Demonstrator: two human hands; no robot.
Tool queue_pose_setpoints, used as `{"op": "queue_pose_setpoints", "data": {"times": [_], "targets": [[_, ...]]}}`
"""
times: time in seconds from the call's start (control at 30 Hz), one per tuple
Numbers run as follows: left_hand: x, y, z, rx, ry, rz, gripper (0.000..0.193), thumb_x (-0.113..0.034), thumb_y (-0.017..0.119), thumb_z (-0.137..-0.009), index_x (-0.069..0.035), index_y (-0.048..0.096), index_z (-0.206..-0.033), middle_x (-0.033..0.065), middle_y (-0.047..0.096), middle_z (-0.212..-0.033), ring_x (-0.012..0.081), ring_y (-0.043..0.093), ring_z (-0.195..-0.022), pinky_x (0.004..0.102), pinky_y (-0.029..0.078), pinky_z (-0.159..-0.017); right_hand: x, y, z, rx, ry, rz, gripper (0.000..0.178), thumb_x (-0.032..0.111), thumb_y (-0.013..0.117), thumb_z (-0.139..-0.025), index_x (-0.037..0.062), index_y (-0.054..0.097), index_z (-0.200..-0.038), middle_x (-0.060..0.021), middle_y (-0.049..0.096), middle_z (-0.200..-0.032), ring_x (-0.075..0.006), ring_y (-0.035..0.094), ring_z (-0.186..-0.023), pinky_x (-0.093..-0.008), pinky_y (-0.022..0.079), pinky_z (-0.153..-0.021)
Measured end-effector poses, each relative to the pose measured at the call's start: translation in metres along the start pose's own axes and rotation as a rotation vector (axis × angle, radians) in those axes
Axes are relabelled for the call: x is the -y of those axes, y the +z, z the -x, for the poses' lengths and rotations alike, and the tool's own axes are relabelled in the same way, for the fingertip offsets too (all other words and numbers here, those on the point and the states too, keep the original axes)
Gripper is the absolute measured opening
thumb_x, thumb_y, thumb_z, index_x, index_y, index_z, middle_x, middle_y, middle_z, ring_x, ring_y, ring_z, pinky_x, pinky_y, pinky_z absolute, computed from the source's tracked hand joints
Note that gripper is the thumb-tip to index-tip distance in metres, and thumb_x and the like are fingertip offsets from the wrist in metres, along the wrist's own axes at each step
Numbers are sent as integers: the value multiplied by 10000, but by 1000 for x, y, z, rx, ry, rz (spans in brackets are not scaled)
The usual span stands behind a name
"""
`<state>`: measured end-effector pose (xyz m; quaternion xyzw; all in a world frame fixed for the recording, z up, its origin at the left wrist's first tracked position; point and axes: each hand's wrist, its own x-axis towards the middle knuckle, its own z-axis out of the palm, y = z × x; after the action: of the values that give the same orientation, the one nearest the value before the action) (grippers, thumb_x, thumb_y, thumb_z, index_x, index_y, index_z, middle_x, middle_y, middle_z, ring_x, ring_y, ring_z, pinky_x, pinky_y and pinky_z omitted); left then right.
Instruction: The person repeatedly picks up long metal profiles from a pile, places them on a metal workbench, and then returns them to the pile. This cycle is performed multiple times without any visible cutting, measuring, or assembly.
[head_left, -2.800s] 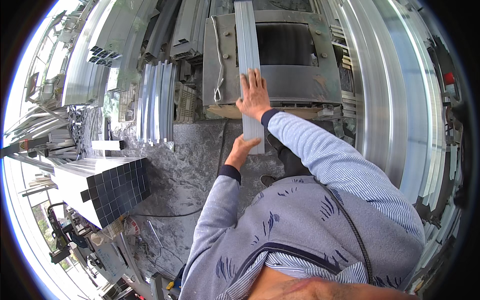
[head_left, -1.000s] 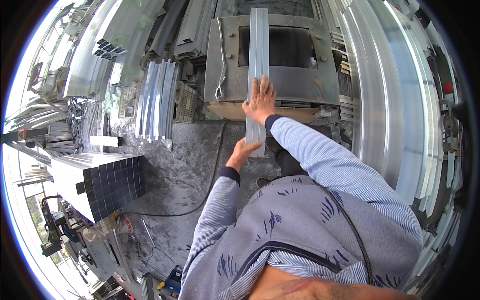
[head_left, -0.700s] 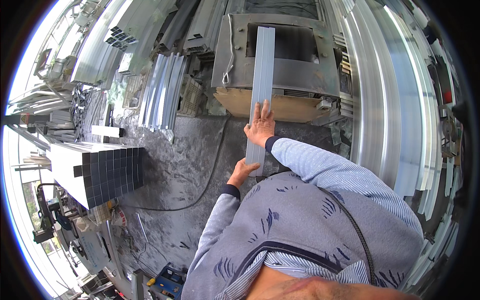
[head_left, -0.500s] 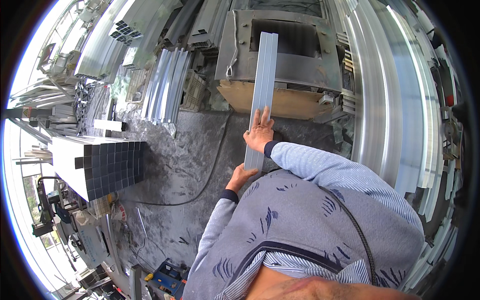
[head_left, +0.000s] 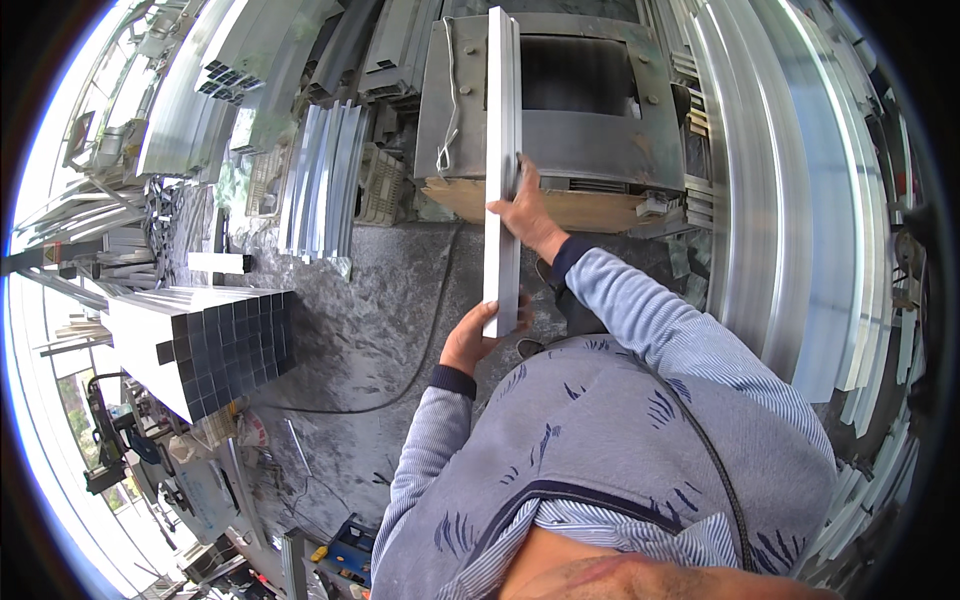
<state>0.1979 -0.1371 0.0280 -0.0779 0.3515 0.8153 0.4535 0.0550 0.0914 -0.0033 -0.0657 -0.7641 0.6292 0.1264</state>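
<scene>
A long, pale aluminium profile (head_left: pixel 495 120) stretches away from me, tilted so that one bright white side and a grooved grey face show. My left hand (head_left: pixel 472 336) is closed around its near end, with the thumb on the white side and the fingertips emerging at the right. Farther along, my right hand (head_left: pixel 534 220) grips it from the right, its thumb laid across and its fingers along the grooved face. The far end of the profile reaches over a dark metal machine housing (head_left: pixel 590 135) with a rectangular opening.
Long metal profiles (head_left: pixel 760 200) lie stacked along the right. To the left are a bundle of square tubes (head_left: pixel 230 345), ends facing me, and shorter profiles (head_left: pixel 322 180) beside a plastic crate (head_left: pixel 380 188). A black cable (head_left: pixel 437 310) crosses the grey floor. A blue toolbox (head_left: pixel 350 548) sits low.
The profile has turned about its length, bringing its white side into view, and shifted slightly left and farther away. My right hand has moved forward from lying on top to gripping its right side.
</scene>
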Motion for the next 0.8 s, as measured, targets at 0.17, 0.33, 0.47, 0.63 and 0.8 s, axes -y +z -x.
{"op": "queue_pose_setpoints", "data": {"times": [0.17,0.33,0.47,0.63,0.8], "targets": [[-68,45,-114,-223,4,-545,542,-361,785,-925,-25,561,-1287,81,637,-1053,178,663,-914,360,572,-774,-18,-38,-99,86,272,-565,1031,206,721,-924,-72,147,-1735,-277,343,-1710,-391,529,-1452,-492,387,-1289],[-144,102,-210,-742,-14,-1565,865,-454,904,-744,101,535,-1294,322,766,-1170,420,780,-1108,487,616,-981,-10,-49,-214,-219,-203,746,986,418,745,-870,-10,376,-1678,-299,391,-1669,-446,301,-1598,-545,283,-1294],[-162,123,-235,-785,8,-1691,873,-427,954,-712,64,504,-1275,308,776,-1156,460,779,-1092,502,631,-959,-3,-47,-236,30,-124,1056,952,538,696,-906,97,411,-1699,-232,373,-1715,-418,245,-1626,-603,261,-1280],[-115,89,-205,-765,113,-1685,843,-408,960,-729,39,478,-1257,304,769,-1115,486,768,-1074,540,632,-925,-10,-33,-183,35,-179,1098,921,545,675,-936,99,416,-1699,-239,314,-1768,-443,199,-1664,-644,224,-1306],[-40,54,-136,-760,132,-1621,812,-360,947,-722,27,464,-1248,318,728,-1163,504,744,-1087,560,620,-934,-10,-19,-82,102,-179,1064,925,519,664,-944,55,400,-1699,-261,244,-1796,-469,155,-1678,-651,242,-1312]]}}
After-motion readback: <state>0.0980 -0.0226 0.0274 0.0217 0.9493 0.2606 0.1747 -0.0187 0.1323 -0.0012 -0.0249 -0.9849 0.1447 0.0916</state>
